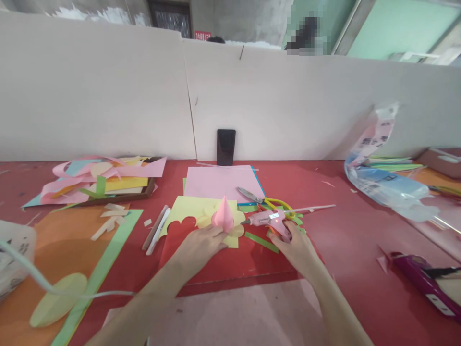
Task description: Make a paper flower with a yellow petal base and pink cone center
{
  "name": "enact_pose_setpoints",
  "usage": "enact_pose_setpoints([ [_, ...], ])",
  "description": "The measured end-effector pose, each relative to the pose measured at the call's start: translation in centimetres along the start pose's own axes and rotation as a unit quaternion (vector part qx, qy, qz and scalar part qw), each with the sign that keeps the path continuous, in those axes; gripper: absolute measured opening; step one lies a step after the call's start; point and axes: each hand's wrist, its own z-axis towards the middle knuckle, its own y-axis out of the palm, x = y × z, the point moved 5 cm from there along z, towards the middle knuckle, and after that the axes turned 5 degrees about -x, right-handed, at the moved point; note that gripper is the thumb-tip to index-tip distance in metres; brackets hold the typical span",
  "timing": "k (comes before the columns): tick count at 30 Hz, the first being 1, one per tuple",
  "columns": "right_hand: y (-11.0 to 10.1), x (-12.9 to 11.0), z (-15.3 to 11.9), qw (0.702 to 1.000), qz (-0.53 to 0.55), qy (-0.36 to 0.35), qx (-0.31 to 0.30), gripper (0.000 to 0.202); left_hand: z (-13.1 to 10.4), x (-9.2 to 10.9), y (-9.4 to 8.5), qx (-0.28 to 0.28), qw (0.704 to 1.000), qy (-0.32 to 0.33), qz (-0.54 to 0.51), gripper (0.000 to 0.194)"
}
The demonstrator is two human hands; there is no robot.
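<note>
A pink paper cone stands point-up on pale yellow petal-shaped paper. My left hand has its fingers closed at the cone's base; the fingertips are partly hidden. In my right hand is a pink hot glue gun, its nozzle pointing left, close to the yellow petals and the cone. A glue stick sticks out of its back. Under both hands lies red card, with a green paper strip on it. Yellow-handled scissors rest just behind the glue gun.
Pink sheets lie behind, below a black phone leaning on the white partition. Paper scraps fill a tray at left, near two pens. A white cable crosses the left side. A purple power strip lies right.
</note>
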Motion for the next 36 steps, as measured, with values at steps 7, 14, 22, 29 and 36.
enact_pose_setpoints([
  [7, 0.0, 0.1, 0.0, 1.000, 0.003, 0.004, 0.000, 0.022, -0.6, -1.3, 0.0, -0.010, 0.999, 0.030, -0.022, 0.026],
  [14, 0.0, -0.2, -0.2, 1.000, 0.011, -0.005, -0.007, 0.020, -0.5, -1.2, 0.6, -0.034, 0.993, 0.066, 0.088, 0.024],
  [22, 0.1, -0.1, -0.1, 1.000, 0.013, 0.001, -0.014, 0.019, -0.7, -1.2, 0.5, -0.015, 0.987, 0.087, 0.131, 0.027],
  [29, 0.1, 0.1, -0.1, 1.000, 0.016, -0.001, -0.007, 0.020, -0.5, -1.1, 0.7, 0.004, 0.993, 0.054, 0.107, 0.029],
  [36, -0.6, -0.1, -0.2, 1.000, 0.023, 0.006, 0.012, 0.028, -0.1, -2.0, 0.0, 0.026, 0.997, -0.076, 0.013, 0.024],
])
